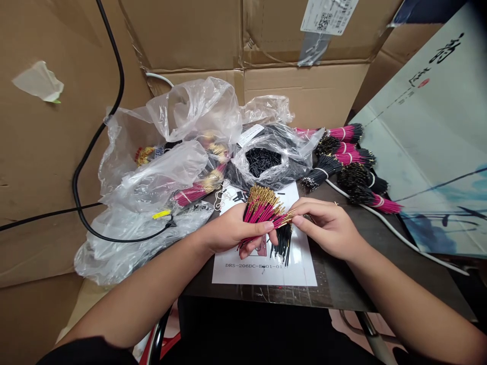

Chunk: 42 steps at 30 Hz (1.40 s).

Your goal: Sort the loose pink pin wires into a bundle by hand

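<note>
The biggest thing on my feed is brown cardboard (190,35), walling in the far side and the left. On the right leans a pale panel (437,126) with dark brush-style characters, too slanted for me to read, and a small red oval mark. Below spreads a dark table (353,276), its far left heaped with clear plastic bags (182,116); through one I see a red-and-yellow packet (144,155) whose print I can't make out. A black cable (122,76) loops down the left.

At the far middle, an open bag (292,167) shows short black tubes (262,162). Nearer me lies a white sheet (232,276); along its near edge I read "DRS-206DC-", then a letter I can't settle, then "001-01". To the far right sit tied wire bundles (344,134), pink and black.

My view centres on two bare hands above the sheet. The left hand (232,230) is closed around a bundle of magenta wires (262,210), thumb across it, brass ends fanned outward. The right hand (331,225) has thumb and forefinger pinched at the tips of a few of them.

Smaller still: a printed label (329,15) on the far cardboard, its QR code clear but its text too fine; a white sticker (251,135) on the tube bag, illegible; and a yellow tag (162,214) near the cable's end.
</note>
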Tool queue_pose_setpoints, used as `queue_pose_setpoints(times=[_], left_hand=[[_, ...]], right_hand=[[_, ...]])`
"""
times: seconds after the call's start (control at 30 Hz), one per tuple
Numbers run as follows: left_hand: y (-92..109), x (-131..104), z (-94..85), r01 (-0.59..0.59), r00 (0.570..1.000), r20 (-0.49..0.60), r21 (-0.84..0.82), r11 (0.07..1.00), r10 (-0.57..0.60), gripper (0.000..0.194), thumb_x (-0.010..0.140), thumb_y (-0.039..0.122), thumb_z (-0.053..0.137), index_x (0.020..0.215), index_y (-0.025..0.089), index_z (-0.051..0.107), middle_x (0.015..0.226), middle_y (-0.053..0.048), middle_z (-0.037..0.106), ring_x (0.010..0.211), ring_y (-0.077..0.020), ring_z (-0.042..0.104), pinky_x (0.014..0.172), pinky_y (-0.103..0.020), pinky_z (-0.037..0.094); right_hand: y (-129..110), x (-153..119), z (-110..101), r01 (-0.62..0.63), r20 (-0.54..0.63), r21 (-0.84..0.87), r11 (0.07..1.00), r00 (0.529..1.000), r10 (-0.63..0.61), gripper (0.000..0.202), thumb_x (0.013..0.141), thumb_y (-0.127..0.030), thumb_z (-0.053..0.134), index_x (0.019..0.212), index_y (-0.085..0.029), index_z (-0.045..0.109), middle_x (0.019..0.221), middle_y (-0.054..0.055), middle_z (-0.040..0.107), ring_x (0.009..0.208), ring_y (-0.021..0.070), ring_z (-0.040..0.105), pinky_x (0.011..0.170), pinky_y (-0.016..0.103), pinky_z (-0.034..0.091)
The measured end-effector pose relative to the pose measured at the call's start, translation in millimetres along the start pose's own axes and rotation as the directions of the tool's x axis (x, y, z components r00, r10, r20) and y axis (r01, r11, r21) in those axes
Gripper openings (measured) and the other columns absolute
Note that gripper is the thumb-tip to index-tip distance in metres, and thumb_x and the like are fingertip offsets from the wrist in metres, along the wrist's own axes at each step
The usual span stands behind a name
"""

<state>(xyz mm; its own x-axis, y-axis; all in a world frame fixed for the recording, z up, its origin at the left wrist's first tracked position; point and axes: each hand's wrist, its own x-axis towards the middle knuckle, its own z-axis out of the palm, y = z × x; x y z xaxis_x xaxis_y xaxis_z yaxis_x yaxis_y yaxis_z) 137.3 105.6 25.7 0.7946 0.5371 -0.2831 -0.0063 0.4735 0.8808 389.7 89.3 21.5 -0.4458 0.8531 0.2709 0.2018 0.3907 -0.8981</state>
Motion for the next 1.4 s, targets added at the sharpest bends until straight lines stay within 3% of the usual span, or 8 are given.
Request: queue_pose_setpoints(times=[0.2,0.43,0.73,1.0,1.4], left_hand=[[0.7,-0.9,1.2,-0.031,1.000,-0.002,-0.025,0.999,0.031,0.036,0.097,0.042,0.065,0.089,0.009,0.074,0.046,0.004,0.051,0.035,-0.0068,0.049,0.037,-0.016,0.040],[-0.2,0.6,2.6,-0.017,1.000,0.008,-0.002,1.000,0.017,0.035,0.095,0.043,0.068,0.086,0.009,0.074,0.046,0.006,0.048,0.034,-0.0044,0.042,0.036,-0.015,0.041],[0.6,-0.4,4.3,-0.014,1.000,-0.013,0.093,0.996,0.015,0.040,0.095,0.048,0.067,0.091,0.009,0.075,0.048,0.003,0.052,0.036,-0.0067,0.047,0.036,-0.017,0.043],[2.6,-1.3,4.7,-0.001,1.000,0.003,0.167,0.986,0.000,0.039,0.095,0.048,0.067,0.094,0.010,0.075,0.050,0.004,0.053,0.039,-0.0065,0.049,0.039,-0.016,0.045],[-0.6,2.4,5.3,0.025,0.999,-0.047,0.228,0.973,-0.014,0.038,0.093,0.046,0.068,0.095,0.009,0.075,0.058,0.001,0.059,0.044,-0.0070,0.050,0.039,-0.017,0.048]], right_hand=[[-3.7,-3.5,2.8,0.039,-0.060,-0.031,0.999,0.997,-0.041,0.011,0.094,-0.016,0.069,0.098,-0.025,0.075,0.092,0.002,0.074,0.084,0.0169,0.068,0.078,0.034,0.053],[-8.8,-5.6,4.6,-0.009,-0.107,-0.021,1.000,0.994,0.007,0.013,0.095,-0.018,0.066,0.101,-0.025,0.076,0.094,0.003,0.074,0.085,0.0171,0.068,0.078,0.034,0.052],[-10.4,-8.0,5.6,0.105,-0.148,-0.095,0.990,0.982,-0.118,0.015,0.090,-0.010,0.067,0.095,-0.023,0.072,0.089,0.003,0.070,0.080,0.0177,0.065,0.073,0.035,0.050],[-11.6,-5.3,-0.2,0.055,-0.073,-0.063,0.997,0.996,-0.059,0.014,0.097,-0.017,0.062,0.098,-0.024,0.074,0.092,0.003,0.071,0.084,0.0179,0.066,0.077,0.035,0.051],[-17.3,-3.5,2.0,0.035,-0.072,-0.169,0.985,0.996,-0.048,0.010,0.092,-0.014,0.066,0.091,-0.022,0.071,0.088,0.003,0.071,0.081,0.0173,0.065,0.075,0.034,0.050]])
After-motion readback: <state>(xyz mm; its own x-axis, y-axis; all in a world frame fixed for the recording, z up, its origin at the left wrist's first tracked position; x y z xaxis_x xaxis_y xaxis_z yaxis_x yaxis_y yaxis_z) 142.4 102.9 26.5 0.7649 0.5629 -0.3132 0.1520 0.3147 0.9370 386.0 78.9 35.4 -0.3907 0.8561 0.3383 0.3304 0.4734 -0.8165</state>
